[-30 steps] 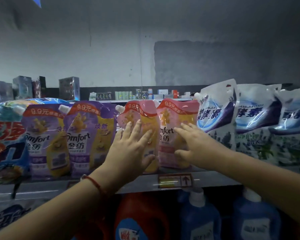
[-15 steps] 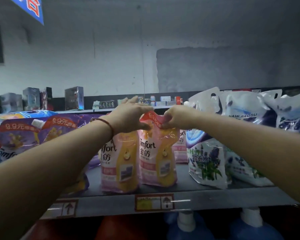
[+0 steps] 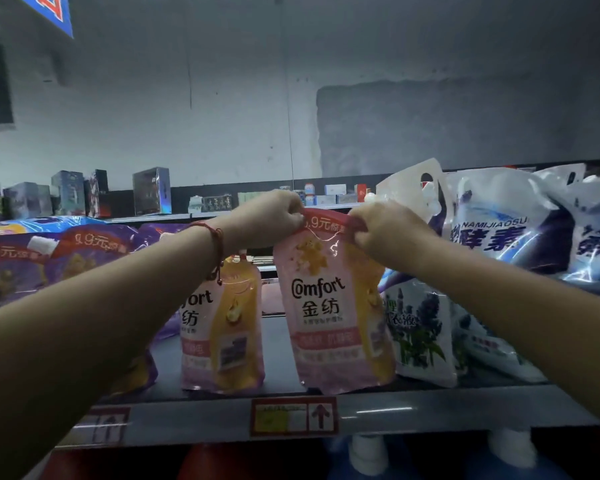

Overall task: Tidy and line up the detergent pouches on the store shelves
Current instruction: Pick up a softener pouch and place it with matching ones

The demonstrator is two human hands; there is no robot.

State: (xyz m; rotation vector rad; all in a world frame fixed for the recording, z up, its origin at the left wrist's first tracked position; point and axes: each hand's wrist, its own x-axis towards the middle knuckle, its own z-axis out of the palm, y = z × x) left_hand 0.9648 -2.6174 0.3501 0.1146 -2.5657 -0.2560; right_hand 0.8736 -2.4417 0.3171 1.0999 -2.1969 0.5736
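A pink Comfort pouch [image 3: 329,306] stands upright at the front of the grey shelf [image 3: 413,415]. My left hand [image 3: 267,216] pinches its top left corner and my right hand [image 3: 385,230] pinches its top right corner. A second pink pouch [image 3: 227,327] stands just to its left, partly behind my left forearm. Purple Comfort pouches [image 3: 49,261] fill the shelf's left side. White and blue pouches [image 3: 492,230] crowd the right, one with lavender print [image 3: 420,327] leaning beside the held pouch.
A red price tag [image 3: 293,415] sits on the shelf's front edge. Bottles with white caps [image 3: 368,455] stand on the shelf below. Boxes [image 3: 151,190] line a far shelf against the grey wall. A blue sign [image 3: 54,12] hangs top left.
Both hands left the pouch fronts and rose to the top of the right pink pouch, which they now pinch. That pouch has shifted right, away from the other pink one.
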